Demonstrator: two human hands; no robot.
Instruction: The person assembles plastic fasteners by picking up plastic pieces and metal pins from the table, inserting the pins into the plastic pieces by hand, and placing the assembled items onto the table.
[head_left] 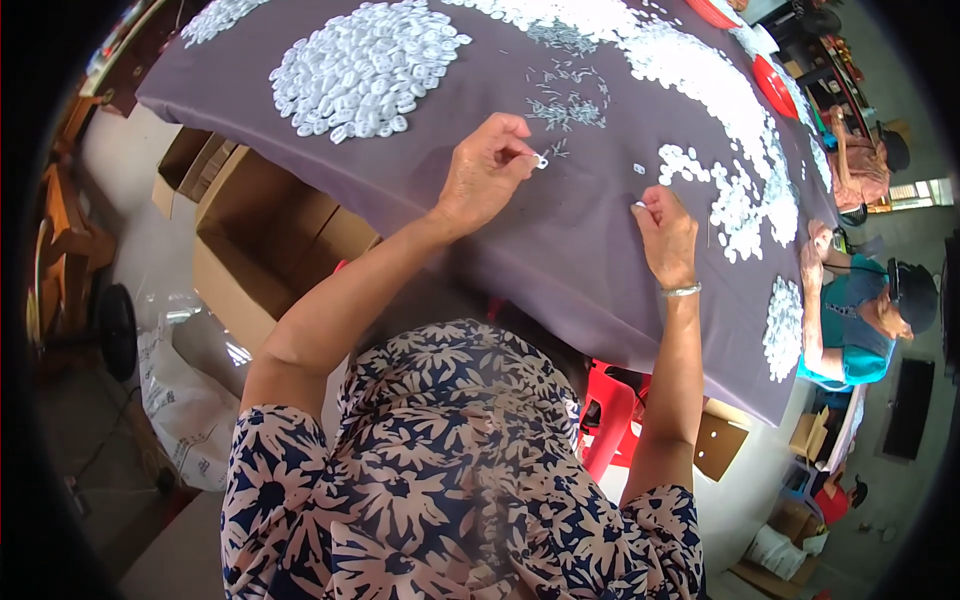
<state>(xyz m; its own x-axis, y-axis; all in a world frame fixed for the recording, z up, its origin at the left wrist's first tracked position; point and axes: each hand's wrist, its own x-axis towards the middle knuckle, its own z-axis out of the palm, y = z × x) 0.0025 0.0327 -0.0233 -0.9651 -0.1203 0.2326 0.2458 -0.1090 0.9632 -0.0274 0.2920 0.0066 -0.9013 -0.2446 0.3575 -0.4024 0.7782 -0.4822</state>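
Above the cloth, my left hand (482, 175) is closed in a pinch on a small white plastic piece (541, 161) with a hole in it. My right hand (668, 235), with a bracelet at the wrist, also pinches a small white piece (640, 205), mostly covered by the fingertips. A single white piece (639, 169) lies just beyond the right fingers. Thin grey pins (570, 110) are scattered beyond my left hand, a few close to its fingertips. Loose white pieces (735, 215) spread to the right of my right hand.
A big heap of white oval pieces (365, 70) sits at the far left of the table's purple-grey cloth (590, 270). Red trays (774, 88) stand at the far right. An open cardboard box (250, 250) is left of the table. At right, a co-worker (850, 310) sits by another pile (783, 330).
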